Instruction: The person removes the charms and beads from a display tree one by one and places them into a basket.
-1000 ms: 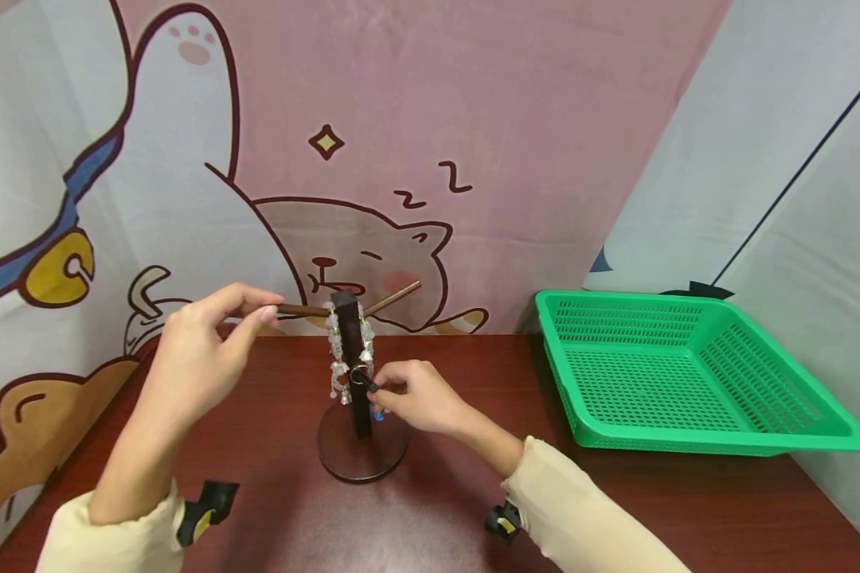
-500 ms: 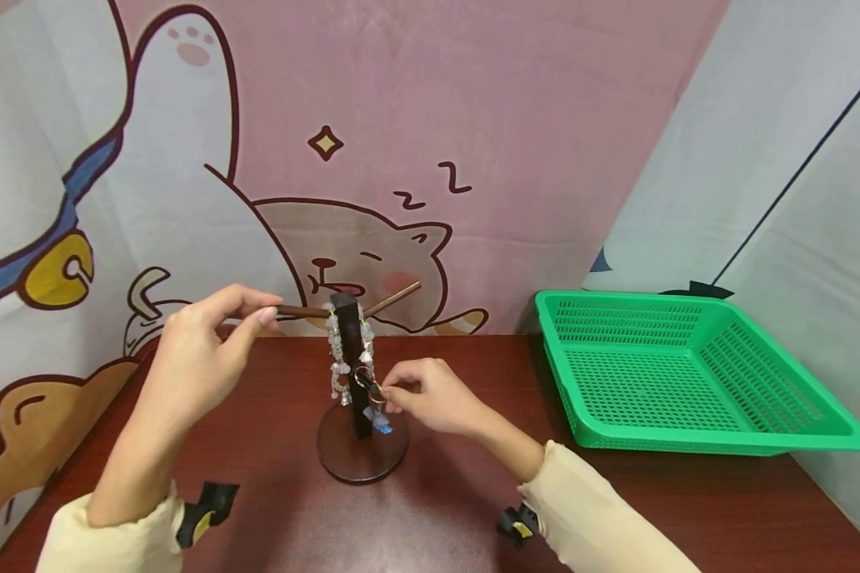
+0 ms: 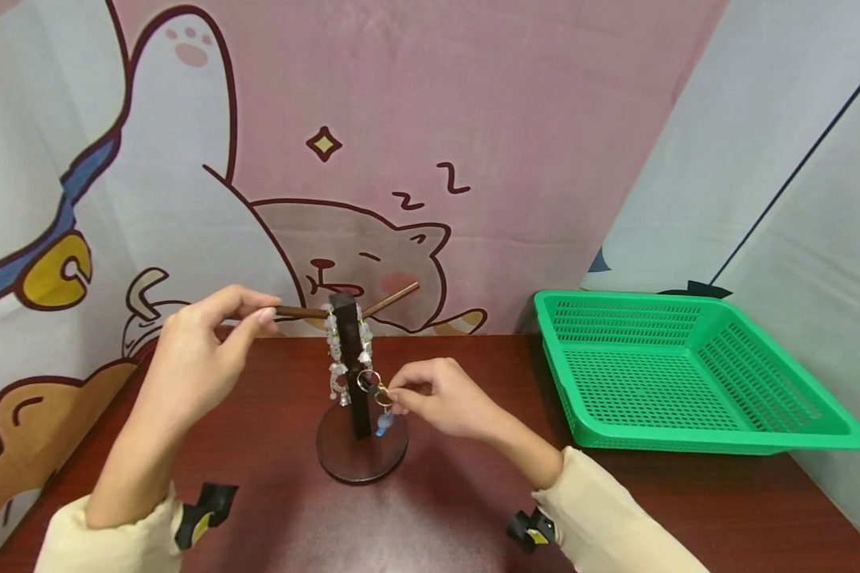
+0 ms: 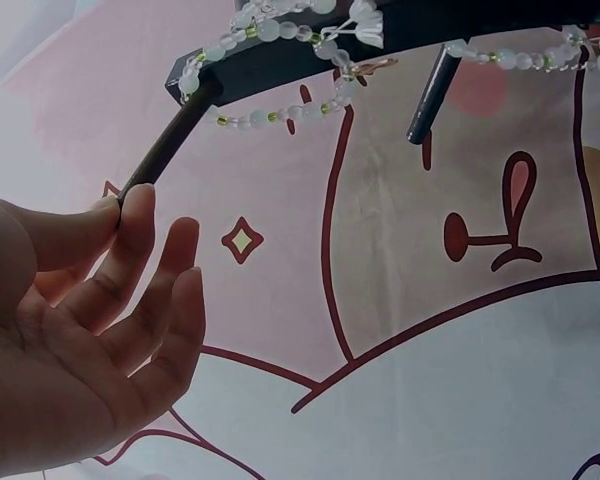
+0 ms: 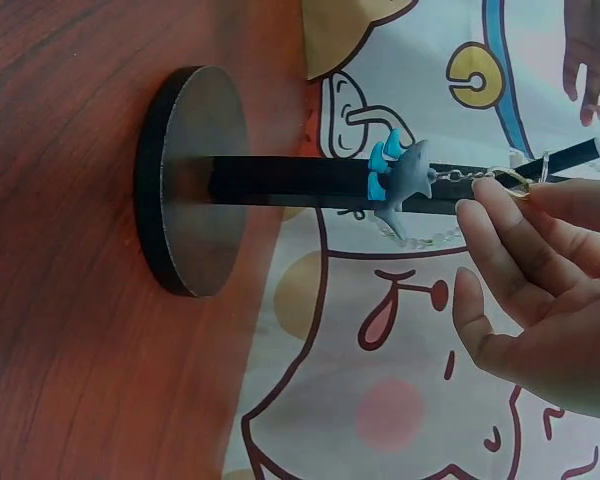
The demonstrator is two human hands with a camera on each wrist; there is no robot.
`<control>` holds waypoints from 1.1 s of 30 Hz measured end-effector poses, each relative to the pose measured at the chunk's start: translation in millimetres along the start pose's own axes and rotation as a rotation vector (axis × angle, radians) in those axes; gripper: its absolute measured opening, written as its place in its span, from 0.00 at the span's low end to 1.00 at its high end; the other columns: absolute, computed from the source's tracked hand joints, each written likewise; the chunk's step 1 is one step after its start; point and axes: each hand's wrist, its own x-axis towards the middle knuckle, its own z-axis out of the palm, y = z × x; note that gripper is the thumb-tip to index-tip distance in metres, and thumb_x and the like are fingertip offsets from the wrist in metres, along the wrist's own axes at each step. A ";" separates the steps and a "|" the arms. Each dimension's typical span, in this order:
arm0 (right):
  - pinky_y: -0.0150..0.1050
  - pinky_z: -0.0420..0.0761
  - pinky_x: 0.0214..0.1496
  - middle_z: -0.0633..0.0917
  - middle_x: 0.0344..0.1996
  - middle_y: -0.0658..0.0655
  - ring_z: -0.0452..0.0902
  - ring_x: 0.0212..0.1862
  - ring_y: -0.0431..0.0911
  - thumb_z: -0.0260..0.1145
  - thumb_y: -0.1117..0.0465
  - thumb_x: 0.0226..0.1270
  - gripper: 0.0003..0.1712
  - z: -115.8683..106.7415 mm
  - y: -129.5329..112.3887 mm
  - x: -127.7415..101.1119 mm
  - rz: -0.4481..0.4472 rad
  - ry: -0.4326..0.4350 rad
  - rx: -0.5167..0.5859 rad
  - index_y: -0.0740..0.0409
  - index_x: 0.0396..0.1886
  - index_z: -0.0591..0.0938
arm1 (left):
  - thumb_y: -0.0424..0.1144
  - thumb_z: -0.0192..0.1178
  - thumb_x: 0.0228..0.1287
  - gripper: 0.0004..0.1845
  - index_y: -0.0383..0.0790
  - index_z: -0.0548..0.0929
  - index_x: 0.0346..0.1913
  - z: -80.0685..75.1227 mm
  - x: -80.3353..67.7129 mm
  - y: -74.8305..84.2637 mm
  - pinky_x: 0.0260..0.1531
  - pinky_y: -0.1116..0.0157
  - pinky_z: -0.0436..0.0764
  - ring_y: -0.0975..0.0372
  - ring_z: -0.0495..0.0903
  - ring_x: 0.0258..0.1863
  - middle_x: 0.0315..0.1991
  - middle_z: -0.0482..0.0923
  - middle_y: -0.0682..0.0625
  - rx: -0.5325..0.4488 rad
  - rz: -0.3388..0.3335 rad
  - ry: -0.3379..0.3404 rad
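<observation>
At the stand (image 3: pixel 358 398), my left hand (image 3: pixel 197 358) pinches the tip of its left peg (image 3: pixel 297 311), steadying it. Beside the post, my right hand (image 3: pixel 440 398) pinches the keychain (image 3: pixel 381 406) by its ring, the shark charm dangling. I judge it nearly freed; the bead strands (image 3: pixel 337 358) remain draped on the stand, the basket (image 3: pixel 688 374) to its right.

**Shark keychain at the stand**

I see a grey-and-blue shark keychain (image 5: pixel 400 175) dangling on its short chain beside the dark wooden stand (image 3: pixel 351 358), whose post stands upright on a round base, bead strings (image 3: pixel 337 358) draped over its pegs.
</observation>
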 end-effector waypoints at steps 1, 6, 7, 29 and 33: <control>0.30 0.74 0.27 0.83 0.21 0.55 0.77 0.24 0.37 0.60 0.71 0.60 0.05 -0.8 -0.4 -0.9 0.003 0.001 0.008 0.64 0.28 0.83 | 0.30 0.59 0.60 0.05 0.38 0.83 0.38 0.2 0.3 -0.2 0.22 0.76 0.67 0.53 0.81 0.25 0.24 0.81 0.49 -0.006 0.001 0.001; 0.32 0.78 0.31 0.83 0.22 0.54 0.81 0.27 0.44 0.60 0.71 0.60 0.05 -4.0 -4.3 -5.9 0.017 -0.004 0.049 0.65 0.29 0.82 | 0.30 0.59 0.60 0.06 0.38 0.83 0.38 1.0 0.6 -1.1 0.22 0.76 0.67 0.54 0.81 0.24 0.24 0.81 0.49 -0.014 0.004 0.007; 0.32 0.78 0.32 0.83 0.23 0.54 0.81 0.28 0.45 0.60 0.71 0.60 0.05 -4.5 -5.0 -6.9 0.020 -0.006 0.052 0.65 0.29 0.82 | 0.30 0.59 0.60 0.06 0.38 0.83 0.38 1.0 0.5 -1.1 0.22 0.76 0.67 0.55 0.81 0.24 0.24 0.81 0.49 -0.016 0.004 0.008; 0.35 0.78 0.37 0.84 0.27 0.56 0.81 0.31 0.40 0.60 0.71 0.60 0.05 -16.4 -17.3 -16.0 0.015 -0.003 0.089 0.65 0.31 0.82 | 0.30 0.58 0.61 0.05 0.38 0.83 0.38 -0.7 -0.2 -0.1 0.23 0.76 0.68 0.60 0.80 0.25 0.24 0.81 0.49 0.004 0.014 -0.001; 0.34 0.77 0.37 0.84 0.24 0.54 0.80 0.30 0.39 0.60 0.70 0.59 0.05 -18.7 -19.3 -16.4 0.006 0.005 0.054 0.62 0.31 0.83 | 0.30 0.58 0.61 0.05 0.38 0.83 0.38 -0.7 -0.4 -0.3 0.23 0.76 0.69 0.61 0.79 0.25 0.24 0.81 0.49 0.010 0.013 -0.003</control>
